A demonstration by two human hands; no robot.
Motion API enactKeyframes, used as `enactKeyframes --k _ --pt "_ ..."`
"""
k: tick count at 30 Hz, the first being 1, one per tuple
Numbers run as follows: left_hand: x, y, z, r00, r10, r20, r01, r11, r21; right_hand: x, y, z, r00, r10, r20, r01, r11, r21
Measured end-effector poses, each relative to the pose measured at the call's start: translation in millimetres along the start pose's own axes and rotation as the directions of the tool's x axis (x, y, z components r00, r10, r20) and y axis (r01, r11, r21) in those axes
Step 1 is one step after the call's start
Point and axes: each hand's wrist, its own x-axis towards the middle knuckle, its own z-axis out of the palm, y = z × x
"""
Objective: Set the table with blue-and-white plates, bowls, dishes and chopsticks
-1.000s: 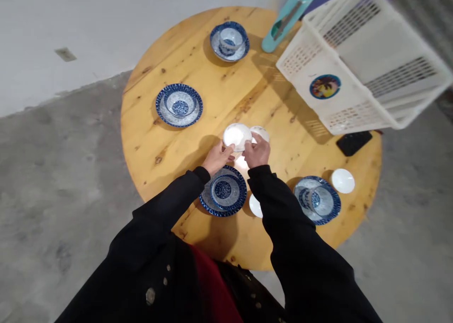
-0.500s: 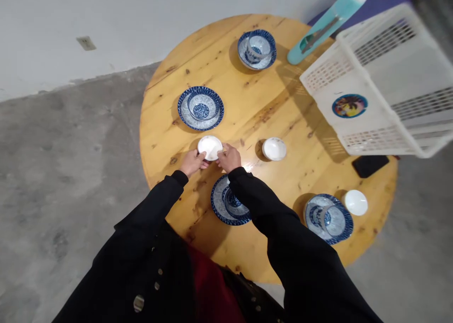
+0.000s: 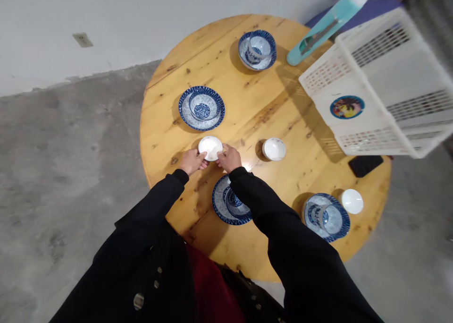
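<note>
My left hand [image 3: 192, 161] and my right hand [image 3: 230, 157] both grip the rim of a small white bowl [image 3: 210, 147] from opposite sides, on the round wooden table [image 3: 269, 110]. The bowl sits just in front of a blue patterned plate with a bowl on it [image 3: 202, 107]. Under my right sleeve lies another blue plate with a bowl [image 3: 230, 206]. A second small white bowl [image 3: 274, 149] stands apart, to the right of my hands.
Two more blue plate-and-bowl sets stand at the far side [image 3: 257, 48] and near right [image 3: 326, 217], the latter with a white bowl [image 3: 351, 201] beside it. A white plastic crate [image 3: 375, 87], a teal bottle [image 3: 327, 24] and a black phone [image 3: 365, 165] occupy the right side.
One second ago both hands held a white bowl beside the other near the table's middle; that bowl has moved left, in front of the left blue plate. Little changed in the last half second.
</note>
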Motion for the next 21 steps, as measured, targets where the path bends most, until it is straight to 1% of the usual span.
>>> enactKeyframes --k 6,9,12,14,15,17,19,21 --pt "5.7 -4.9 -1.9 0.999 0.019 -0.035 -0.016 0.997 0.081 -0.9 -1.8 2.6 1.000 0.019 0.015 -0.020 0.998 0.053" --pt "6.6 -5.6 -4.5 0.998 0.039 -0.048 -0.031 0.988 0.152 -0.1 -3.0 3.7 1.000 0.020 0.022 -0.021 0.999 0.038" --pt "6.5 -5.4 -10.1 0.997 0.061 -0.043 -0.051 0.976 0.210 0.9 -3.8 1.5 0.999 0.026 0.047 -0.027 1.000 0.017" --pt "5.6 -4.9 -16.1 0.996 0.085 -0.029 -0.076 0.971 0.228 -1.7 -3.9 -4.3 0.997 0.052 0.047 -0.054 0.998 0.020" --pt "4.5 -4.5 -19.8 0.995 0.097 -0.021 -0.090 0.970 0.227 -5.3 -3.9 -8.9 0.998 0.064 0.029 -0.065 0.997 0.036" --pt "0.7 -3.6 -29.1 0.994 0.112 -0.009 -0.109 0.974 0.197 -19.2 -3.9 -21.2 0.997 0.066 -0.048 -0.062 0.994 0.088" --pt "-6.0 -3.5 -41.2 0.992 0.122 -0.001 -0.121 0.982 0.147 -43.6 -5.1 -35.0 0.986 0.042 -0.159 -0.019 0.990 0.140" --pt "-16.2 -5.5 -56.8 0.991 0.137 -0.002 -0.136 0.986 0.099 -76.9 -7.7 -45.9 0.962 0.029 -0.270 0.019 0.985 0.171"
